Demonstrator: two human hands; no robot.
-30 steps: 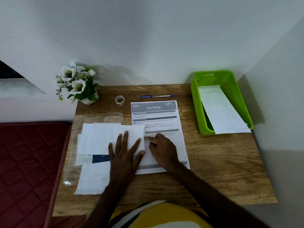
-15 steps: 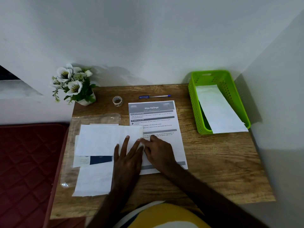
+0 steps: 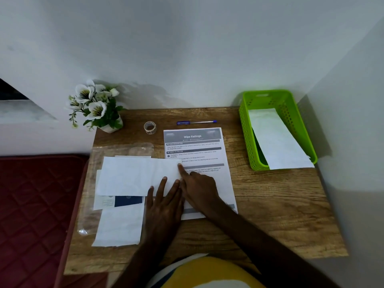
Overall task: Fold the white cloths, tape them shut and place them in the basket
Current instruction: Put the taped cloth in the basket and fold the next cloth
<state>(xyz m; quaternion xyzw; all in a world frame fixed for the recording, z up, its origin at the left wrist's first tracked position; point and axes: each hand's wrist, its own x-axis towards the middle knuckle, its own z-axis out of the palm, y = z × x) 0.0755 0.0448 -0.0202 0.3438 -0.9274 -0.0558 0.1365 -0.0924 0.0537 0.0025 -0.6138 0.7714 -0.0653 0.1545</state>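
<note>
A: So, where's the white cloth [image 3: 137, 175] being worked?

B: It's laid flat on the wooden table [image 3: 270, 215], left of centre, its right end overlapping the printed instruction sheet [image 3: 199, 146]. The left hand [image 3: 164, 206] is pressed flat on its lower right part, fingers straight and spread. The right hand [image 3: 199, 190] is set just beside it, index finger stretched out along the cloth's right edge w/ the tip at the top right corner; the other fingers are curled under, nothing held.

A: Other cloths?

B: A second white cloth [image 3: 120, 225] is seen below the first, near the table's front left edge, w/ a blue-and-white card [image 3: 118, 201] between them. All are laid on a clear plastic bag [image 3: 116, 149] that reaches the table's left edge. A folded white cloth [image 3: 276, 140] is leaned in the green basket [image 3: 245, 129], its near end sticking out over the front rim.

A: And the basket?

B: It's placed at the back right corner, close to the side wall.

A: Tape?

B: A clear tape roll [image 3: 150, 127] is stood at the back, between the flower pot [image 3: 97, 104] and a blue pen [image 3: 196, 122].

A: Open room?

B: Bare wood is left at front right, between sheet and basket and down to the front edge.
</note>
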